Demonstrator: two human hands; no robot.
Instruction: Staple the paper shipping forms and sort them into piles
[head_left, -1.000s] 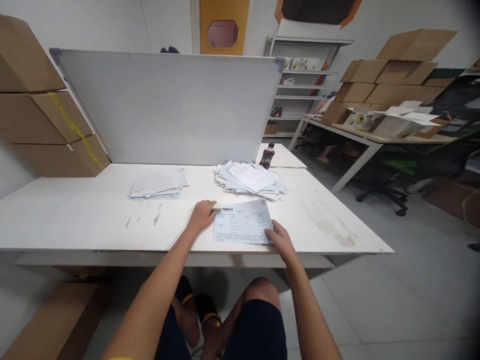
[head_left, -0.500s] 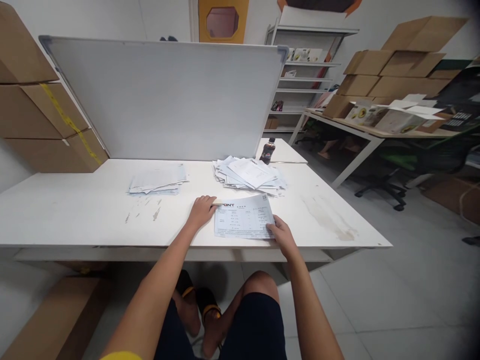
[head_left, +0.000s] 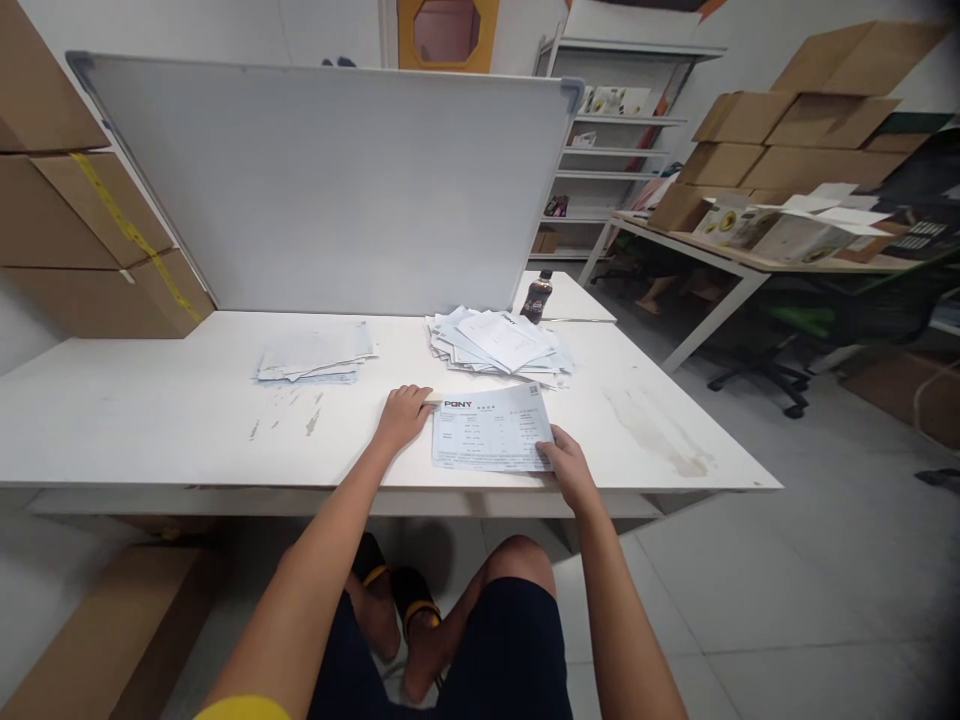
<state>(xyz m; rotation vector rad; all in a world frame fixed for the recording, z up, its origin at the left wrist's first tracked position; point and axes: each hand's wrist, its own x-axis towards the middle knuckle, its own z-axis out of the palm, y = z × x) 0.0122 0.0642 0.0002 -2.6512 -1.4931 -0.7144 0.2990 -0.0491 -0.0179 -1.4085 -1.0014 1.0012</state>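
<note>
A printed pale-blue paper sheet headed "PONY" lies near the table's front edge, its right side slightly raised. My right hand pinches its lower right edge, thumb on top. At the sheet's upper left corner, my left hand is closed on a short, pale, stick-like piece, whose tip points at the sheet; most of it is hidden by the fingers. Behind the sheet is a messy pile of papers. Farther left, a lower stack of papers rests on the white table.
A dark drink bottle stands behind the messy pile. A whiteboard leans along the table's back, with cardboard boxes at its left. On the right are another table holding boxes and an office chair.
The sheet has shifted slightly right with my right hand, so its logo is now fully uncovered beside the pale piece. My left hand has stayed nearly still. The view has tilted a little.
</note>
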